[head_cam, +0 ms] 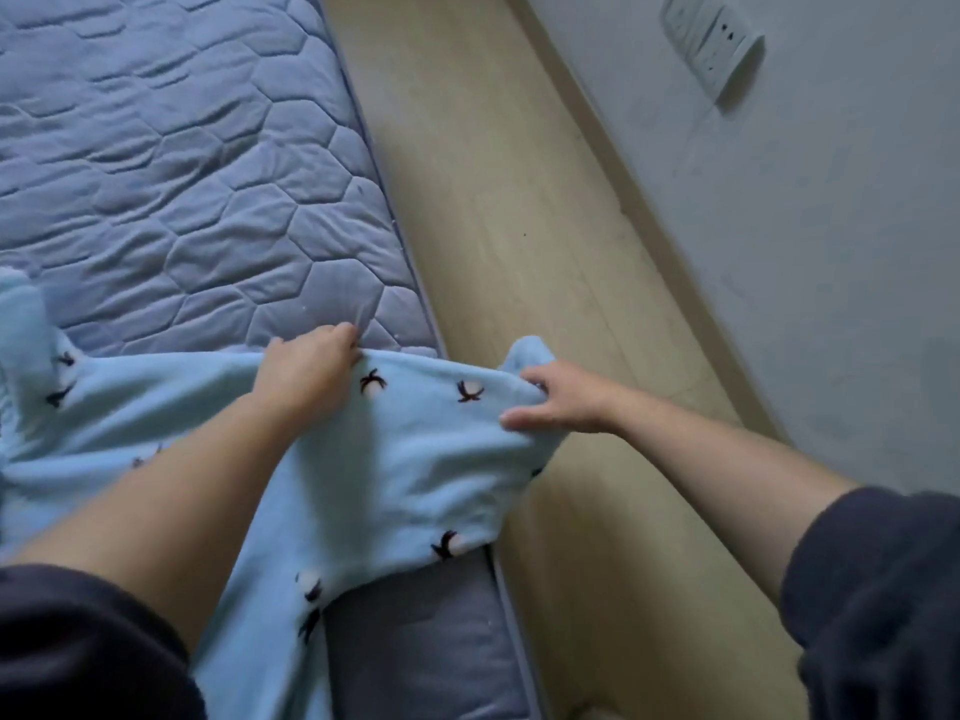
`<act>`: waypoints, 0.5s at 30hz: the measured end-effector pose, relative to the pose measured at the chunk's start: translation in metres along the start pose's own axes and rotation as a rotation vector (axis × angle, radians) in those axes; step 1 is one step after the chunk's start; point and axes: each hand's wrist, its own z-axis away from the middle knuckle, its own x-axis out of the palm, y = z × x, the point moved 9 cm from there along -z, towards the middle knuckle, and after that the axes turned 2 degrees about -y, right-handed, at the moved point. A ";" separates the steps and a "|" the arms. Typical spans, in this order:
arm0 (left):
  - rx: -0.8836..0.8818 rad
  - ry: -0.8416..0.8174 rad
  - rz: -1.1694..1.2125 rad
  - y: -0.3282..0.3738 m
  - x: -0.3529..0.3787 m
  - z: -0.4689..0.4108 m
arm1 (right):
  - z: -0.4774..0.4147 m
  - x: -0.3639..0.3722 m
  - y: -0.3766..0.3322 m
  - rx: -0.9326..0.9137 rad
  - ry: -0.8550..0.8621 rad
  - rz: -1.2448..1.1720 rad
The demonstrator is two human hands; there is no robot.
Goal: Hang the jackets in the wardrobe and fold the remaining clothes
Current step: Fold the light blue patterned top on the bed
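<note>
A light blue fleece garment with small dark and white motifs lies spread over the near part of the bed, its right end hanging past the mattress edge. My left hand grips its far edge with curled fingers. My right hand pinches the garment's right end, thumb under and fingers on top, lifting a fold of cloth. Both forearms are bare, with dark sleeves pushed up near the elbows.
The bed has a blue quilted mattress cover stretching away to the upper left. A strip of pale wooden floor runs between the bed and a grey wall. A white wall socket sits at upper right.
</note>
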 end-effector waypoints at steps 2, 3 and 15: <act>-0.008 0.016 -0.019 -0.001 0.003 0.001 | 0.007 0.007 0.031 0.074 -0.164 0.261; -0.013 0.013 -0.026 -0.001 0.002 0.000 | 0.013 0.003 0.048 0.139 -0.217 0.383; -0.086 0.165 0.166 0.084 -0.003 0.088 | 0.106 -0.093 0.127 0.466 -0.250 0.375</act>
